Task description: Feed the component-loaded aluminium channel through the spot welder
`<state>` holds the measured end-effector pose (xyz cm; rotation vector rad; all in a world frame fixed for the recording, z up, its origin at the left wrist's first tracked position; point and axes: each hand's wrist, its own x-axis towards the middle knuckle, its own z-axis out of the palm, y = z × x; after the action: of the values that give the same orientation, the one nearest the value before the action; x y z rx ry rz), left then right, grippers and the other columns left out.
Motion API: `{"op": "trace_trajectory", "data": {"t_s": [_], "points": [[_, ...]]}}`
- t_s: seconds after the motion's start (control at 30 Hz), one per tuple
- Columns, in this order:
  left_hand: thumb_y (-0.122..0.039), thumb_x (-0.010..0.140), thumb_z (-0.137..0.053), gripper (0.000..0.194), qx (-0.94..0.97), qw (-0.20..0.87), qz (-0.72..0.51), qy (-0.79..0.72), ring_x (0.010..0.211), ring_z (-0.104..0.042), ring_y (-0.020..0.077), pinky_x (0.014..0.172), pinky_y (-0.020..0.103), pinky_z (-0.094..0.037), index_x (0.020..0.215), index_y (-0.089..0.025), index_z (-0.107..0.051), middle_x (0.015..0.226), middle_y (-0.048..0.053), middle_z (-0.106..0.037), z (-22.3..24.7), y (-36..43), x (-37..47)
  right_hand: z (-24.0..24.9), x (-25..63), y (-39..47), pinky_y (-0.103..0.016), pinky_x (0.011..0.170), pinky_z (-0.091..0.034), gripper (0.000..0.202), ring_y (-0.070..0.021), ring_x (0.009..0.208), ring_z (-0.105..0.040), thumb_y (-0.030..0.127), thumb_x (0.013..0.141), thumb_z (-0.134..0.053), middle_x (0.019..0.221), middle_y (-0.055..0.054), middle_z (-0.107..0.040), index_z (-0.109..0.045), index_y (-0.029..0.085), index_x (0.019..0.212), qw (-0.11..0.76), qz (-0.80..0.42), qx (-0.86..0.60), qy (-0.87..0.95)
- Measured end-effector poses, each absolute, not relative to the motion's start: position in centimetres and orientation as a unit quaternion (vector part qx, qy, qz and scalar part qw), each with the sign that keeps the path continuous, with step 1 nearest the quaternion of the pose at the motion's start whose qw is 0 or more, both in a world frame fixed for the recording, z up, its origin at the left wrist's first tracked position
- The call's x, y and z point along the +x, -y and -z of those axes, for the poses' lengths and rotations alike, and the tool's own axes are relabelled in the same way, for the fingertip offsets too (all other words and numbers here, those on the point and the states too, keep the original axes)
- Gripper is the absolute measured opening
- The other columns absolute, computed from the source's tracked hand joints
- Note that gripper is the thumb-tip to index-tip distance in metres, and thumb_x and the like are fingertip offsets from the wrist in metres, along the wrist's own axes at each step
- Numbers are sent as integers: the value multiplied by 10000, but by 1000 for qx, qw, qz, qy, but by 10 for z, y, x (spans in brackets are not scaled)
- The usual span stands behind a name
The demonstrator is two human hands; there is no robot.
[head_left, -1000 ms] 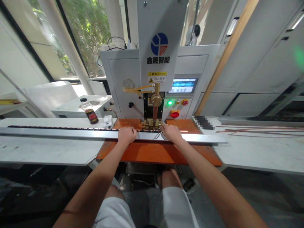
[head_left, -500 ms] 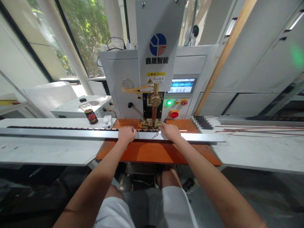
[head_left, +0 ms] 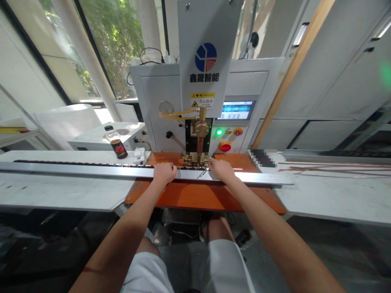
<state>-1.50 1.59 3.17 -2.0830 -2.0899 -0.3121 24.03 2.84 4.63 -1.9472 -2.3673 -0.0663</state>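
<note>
A long silvery metal bar [head_left: 262, 178] lies across the orange work plate, with a dark strip [head_left: 91, 164] carrying copper-coloured bits along its far side. My left hand [head_left: 165, 172] is closed over the bar, left of the copper electrode [head_left: 199, 145]; its fingertips are hidden. My right hand [head_left: 222, 169] is closed at the electrode's right, pinching thin two-pronged metal tweezers [head_left: 203, 173] whose prongs point down to the left across the bar. Brass clamp blocks [head_left: 191, 158] sit under the electrode tip, between my hands.
The grey welding machine [head_left: 161, 89] stands behind the orange plate [head_left: 189, 197], its green light [head_left: 219, 132] lit and screen [head_left: 235, 110] on. A bottle [head_left: 119, 149] and a white object [head_left: 139, 155] stand at left. Thin copper-coloured rods [head_left: 330, 168] lie at right.
The bar and strip have slid slightly to the right, both hands staying closed beside the electrode. The whole view has also shifted a little.
</note>
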Motion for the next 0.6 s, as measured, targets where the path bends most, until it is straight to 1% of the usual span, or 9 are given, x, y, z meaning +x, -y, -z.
{"op": "trace_trajectory", "data": {"t_s": [0.13, 0.27, 0.47, 0.6], "points": [[-393, 901, -303, 529, -699, 81, 99, 704, 882, -669, 332, 777, 412, -483, 907, -120, -756, 911, 179, -721, -33, -16, -12, -46, 244, -29, -369, 858, -455, 484, -288, 1027, -650, 381, 993, -216, 1082, -174, -694, -583, 170, 1229, 42, 18, -631, 775], [-401, 903, -300, 537, -699, 62, 92, 706, 904, -666, 324, 802, 410, -476, 922, -120, -758, 937, 185, -719, -33, -16, -7, -45, 249, -29, -373, 846, -458, 473, -292, 1024, -651, 378, 990, -237, 1080, -176, -695, -570, 180, 1260, 46, 15, -629, 776], [-396, 906, -299, 533, -695, 71, 101, 709, 888, -666, 311, 797, 402, -471, 925, -129, -761, 925, 179, -718, -31, -13, -5, -44, 251, -25, -370, 830, -461, 484, -293, 1007, -658, 380, 990, -226, 1061, -177, -698, -565, 175, 1267, 45, 22, -636, 770], [-384, 910, -304, 519, -697, 80, 113, 704, 882, -663, 299, 800, 399, -465, 932, -134, -758, 922, 175, -717, -29, -13, -5, -44, 251, -24, -380, 803, -466, 482, -305, 983, -663, 388, 989, -217, 1038, -168, -702, -572, 191, 1250, 52, 38, -634, 771]]}}
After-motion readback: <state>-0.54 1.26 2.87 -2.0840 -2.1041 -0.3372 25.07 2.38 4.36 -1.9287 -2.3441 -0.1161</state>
